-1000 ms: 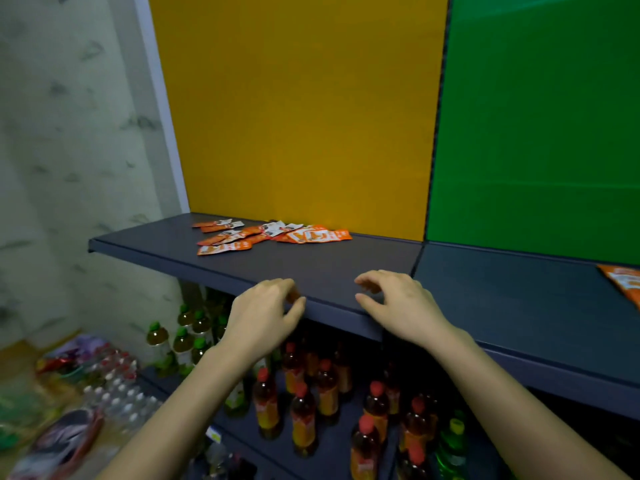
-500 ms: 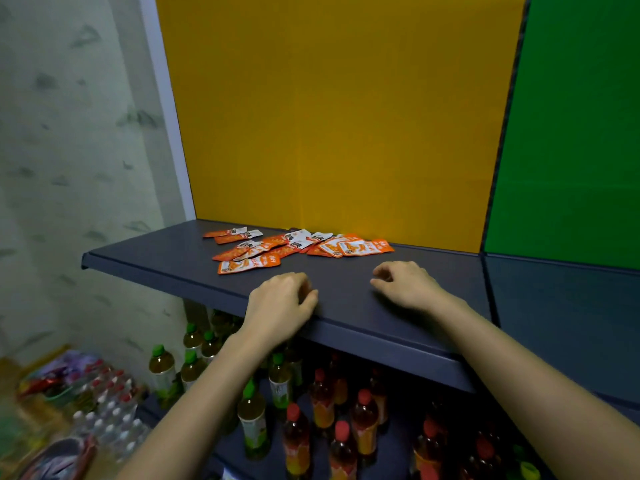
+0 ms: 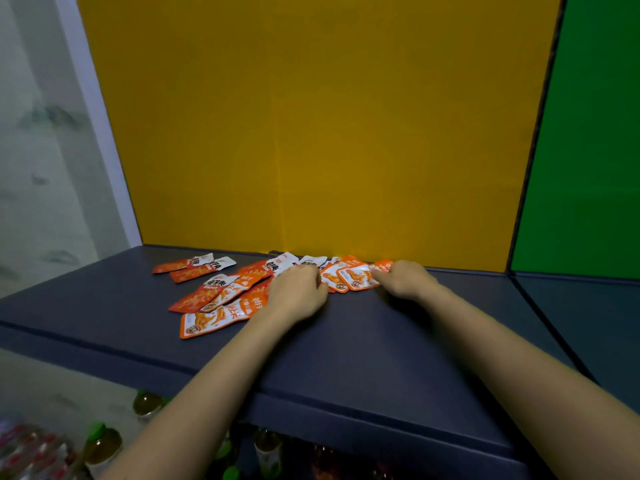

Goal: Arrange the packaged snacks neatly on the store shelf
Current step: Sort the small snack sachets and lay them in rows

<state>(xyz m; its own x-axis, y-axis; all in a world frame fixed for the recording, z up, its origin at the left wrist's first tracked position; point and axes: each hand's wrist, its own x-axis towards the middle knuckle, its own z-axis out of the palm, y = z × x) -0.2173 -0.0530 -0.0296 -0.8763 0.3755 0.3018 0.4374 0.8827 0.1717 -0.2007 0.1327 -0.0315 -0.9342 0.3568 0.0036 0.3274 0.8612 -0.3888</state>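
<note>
Snack packets (image 3: 221, 296) litter my shelf (image 3: 346, 358); left hand (image 3: 298, 294) and right hand (image 3: 405, 280) rest on them, grips unclear; bottles (image 3: 104, 441) below.

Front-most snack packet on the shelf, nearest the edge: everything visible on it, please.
The front-most snack packet is a flat, glossy-looking pouch, orange-edged, with a white panel showing orange food and a round logo at its left end. It lies flat on the dark shelf, long side roughly along the front edge, right end angled slightly back. Its right end meets another orange packet; which overlaps is unclear. The left hand is close by, with no visible contact.
</note>
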